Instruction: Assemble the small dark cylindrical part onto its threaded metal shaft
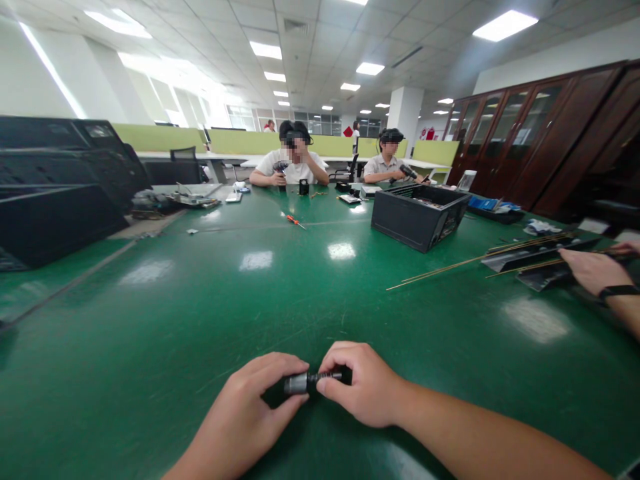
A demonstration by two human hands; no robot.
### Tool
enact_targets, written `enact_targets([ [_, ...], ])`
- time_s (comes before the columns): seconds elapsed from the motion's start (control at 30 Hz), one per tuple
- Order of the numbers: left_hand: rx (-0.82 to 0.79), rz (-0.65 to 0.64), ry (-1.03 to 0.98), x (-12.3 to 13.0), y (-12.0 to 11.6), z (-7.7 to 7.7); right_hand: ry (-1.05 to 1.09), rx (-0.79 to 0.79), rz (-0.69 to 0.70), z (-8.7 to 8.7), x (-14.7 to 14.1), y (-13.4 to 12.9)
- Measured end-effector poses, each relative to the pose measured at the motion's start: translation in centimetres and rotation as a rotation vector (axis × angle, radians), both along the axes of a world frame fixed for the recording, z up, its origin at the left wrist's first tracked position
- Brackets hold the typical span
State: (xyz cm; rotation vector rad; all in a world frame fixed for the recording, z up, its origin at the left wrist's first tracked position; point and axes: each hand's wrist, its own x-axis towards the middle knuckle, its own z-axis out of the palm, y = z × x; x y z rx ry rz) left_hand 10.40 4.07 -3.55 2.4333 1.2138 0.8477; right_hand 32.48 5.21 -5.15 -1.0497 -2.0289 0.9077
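Note:
Low over the near part of the green table, my left hand (253, 403) is closed around the thick end of a small silver-and-black cylindrical metal part (299, 383). Its thumb lies below the part and its fingers above. My right hand (367, 387) pinches the thinner, ridged dark shaft at the other end, between thumb and fingertips. The part lies roughly level, pointing left to right. Some of the shaft is hidden behind my right fingers, so I cannot tell its exact kind.
The green table (200, 320) holds an open black computer case (407, 220), an orange screwdriver (294, 220) and thin brass-coloured rods (440, 270). Black cases (55, 220) stand at left. Another person's hand (595, 270) rests over metal rails at right. Two people sit opposite.

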Motion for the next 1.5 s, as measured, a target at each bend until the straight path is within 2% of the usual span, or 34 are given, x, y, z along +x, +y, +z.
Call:
enact_targets([
  [0.9,0.005,-0.029,0.010,-0.18,0.08,0.08,-0.002,0.018,0.004,-0.06,-0.05,0.02],
  [1.5,0.033,0.001,0.014,-0.44,0.06,0.10,0.017,-0.001,-0.003,-0.20,0.05,0.16],
])
